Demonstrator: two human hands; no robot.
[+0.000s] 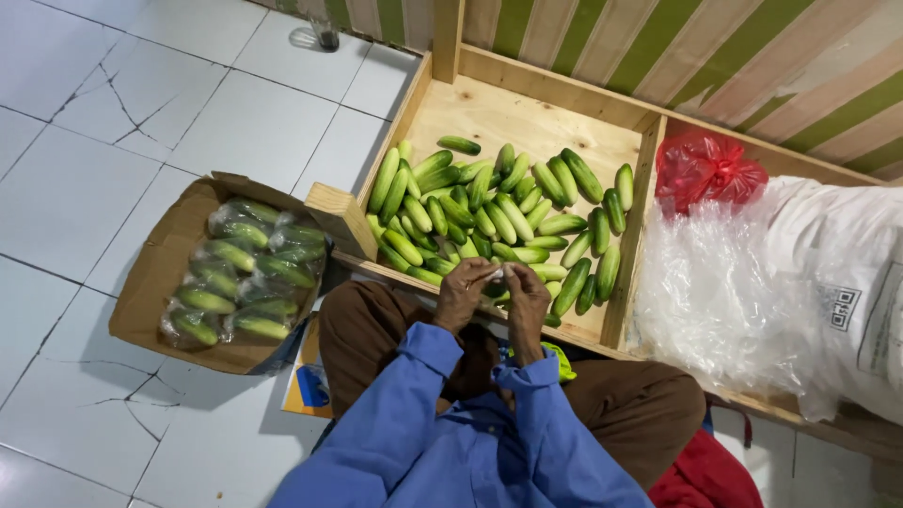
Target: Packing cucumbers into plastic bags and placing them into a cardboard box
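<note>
A person in a blue long-sleeved shirt (451, 442) and brown trousers is sitting on the white tiled floor (103, 141), knees up against the near rim of a wooden crate (527, 118). Both hands are meeting just over that near rim – the left hand (461, 293) and the right hand (527, 296) are each pinching, fingertips closed, one end of a small pale strip (495, 274) that is stretching between them; what the strip is made of cannot be told. Beside the left knee a cardboard box (150, 282) is lying open on the floor, holding cucumbers wrapped in clear film (245, 273). Past the hands, loose green cucumbers (499, 212) are lying heaped along the near side of the crate – its far corner is showing bare wood. Over the crate's right wall a pile of clear plastic bags (724, 292) is resting against a white sack (856, 282), with a red plastic bag (705, 169) sitting behind them by the striped wall (658, 38)
</note>
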